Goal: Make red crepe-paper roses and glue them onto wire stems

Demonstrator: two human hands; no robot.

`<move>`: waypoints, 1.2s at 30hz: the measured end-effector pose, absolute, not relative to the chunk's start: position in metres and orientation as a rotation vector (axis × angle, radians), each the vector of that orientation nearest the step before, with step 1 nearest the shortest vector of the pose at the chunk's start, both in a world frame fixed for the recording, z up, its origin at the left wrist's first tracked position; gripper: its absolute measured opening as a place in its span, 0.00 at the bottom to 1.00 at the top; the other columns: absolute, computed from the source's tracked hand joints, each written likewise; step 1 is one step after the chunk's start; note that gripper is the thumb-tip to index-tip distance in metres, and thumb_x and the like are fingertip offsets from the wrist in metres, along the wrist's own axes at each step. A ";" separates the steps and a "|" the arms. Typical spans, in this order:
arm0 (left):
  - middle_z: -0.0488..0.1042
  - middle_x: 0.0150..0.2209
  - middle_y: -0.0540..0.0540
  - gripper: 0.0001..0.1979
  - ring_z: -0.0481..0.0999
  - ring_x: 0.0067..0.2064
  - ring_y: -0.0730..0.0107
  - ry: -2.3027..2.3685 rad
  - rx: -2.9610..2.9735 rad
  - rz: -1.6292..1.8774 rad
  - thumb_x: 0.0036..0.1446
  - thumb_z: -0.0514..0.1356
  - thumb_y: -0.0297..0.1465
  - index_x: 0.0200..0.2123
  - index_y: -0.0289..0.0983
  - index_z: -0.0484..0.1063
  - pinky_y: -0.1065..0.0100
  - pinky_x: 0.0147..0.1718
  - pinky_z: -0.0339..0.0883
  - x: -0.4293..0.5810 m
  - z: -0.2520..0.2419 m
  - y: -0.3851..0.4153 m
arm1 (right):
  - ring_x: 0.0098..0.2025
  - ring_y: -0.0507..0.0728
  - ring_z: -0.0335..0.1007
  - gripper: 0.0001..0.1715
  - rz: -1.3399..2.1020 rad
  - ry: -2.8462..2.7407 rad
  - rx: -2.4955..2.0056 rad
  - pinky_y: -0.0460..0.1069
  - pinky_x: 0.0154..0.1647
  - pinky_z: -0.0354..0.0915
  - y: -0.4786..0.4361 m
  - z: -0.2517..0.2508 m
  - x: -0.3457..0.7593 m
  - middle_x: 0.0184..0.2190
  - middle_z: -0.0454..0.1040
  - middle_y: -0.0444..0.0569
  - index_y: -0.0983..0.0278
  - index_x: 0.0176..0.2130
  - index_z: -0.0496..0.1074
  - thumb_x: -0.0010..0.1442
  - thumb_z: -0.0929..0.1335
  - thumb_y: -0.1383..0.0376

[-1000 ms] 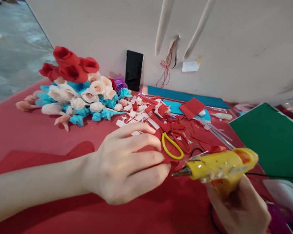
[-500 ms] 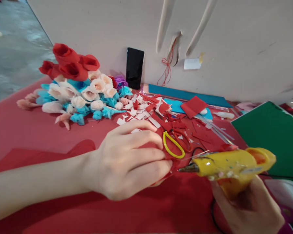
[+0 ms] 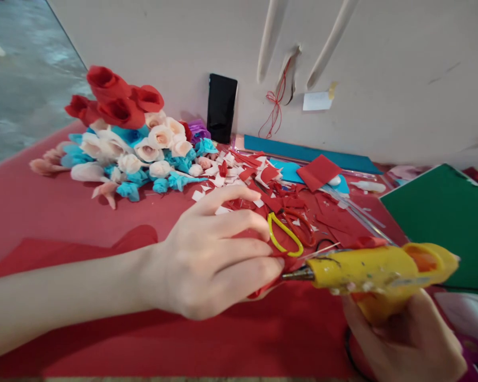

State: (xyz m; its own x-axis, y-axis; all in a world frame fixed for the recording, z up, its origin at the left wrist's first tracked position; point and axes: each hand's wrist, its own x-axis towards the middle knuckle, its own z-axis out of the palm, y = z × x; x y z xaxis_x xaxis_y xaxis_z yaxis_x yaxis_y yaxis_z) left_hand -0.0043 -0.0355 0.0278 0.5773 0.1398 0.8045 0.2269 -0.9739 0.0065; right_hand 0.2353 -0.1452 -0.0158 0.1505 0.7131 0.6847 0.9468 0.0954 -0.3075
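My right hand is wrapped around the handle of a yellow glue gun, its nozzle pointing left. The metal tip ends right beside the fingertips of my left hand; I cannot tell whether they touch. That hand is closed in a pinch, palm down, and a bit of red paper shows under its fingers. The rest of that paper is hidden. A thin pale stick lies behind the gun's front end; where its left end goes is unclear. Scissors with one yellow and one red handle lie just beyond my left fingers.
Paper flowers in red, white, pink and blue are heaped at the back left. Red and white paper scraps litter the middle. A phone leans on the wall. A green board stands at right. Red sheets cover the front.
The glue gun has moved slightly left, bringing its nozzle up to my left fingertips. My left hand stays almost in place, with a bit more red paper showing beneath it.
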 end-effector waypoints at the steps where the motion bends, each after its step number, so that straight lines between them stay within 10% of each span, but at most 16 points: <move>1: 0.76 0.26 0.52 0.11 0.74 0.34 0.72 -0.325 -2.719 -1.337 0.59 0.52 0.23 0.29 0.35 0.73 0.58 0.48 0.62 -0.005 0.028 -0.035 | 0.13 0.44 0.49 0.17 -0.411 -1.600 -1.663 0.40 0.09 0.51 -0.145 -0.016 0.236 0.16 0.54 0.37 0.63 0.23 0.57 0.47 0.70 0.60; 36: 0.74 0.22 0.53 0.03 0.75 0.34 0.70 -0.446 -2.745 -1.374 0.49 0.63 0.28 0.27 0.34 0.73 0.49 0.51 0.60 -0.005 0.035 -0.041 | 0.13 0.45 0.52 0.18 -0.529 -1.563 -1.682 0.41 0.11 0.52 -0.143 -0.012 0.240 0.14 0.56 0.37 0.63 0.21 0.58 0.46 0.71 0.61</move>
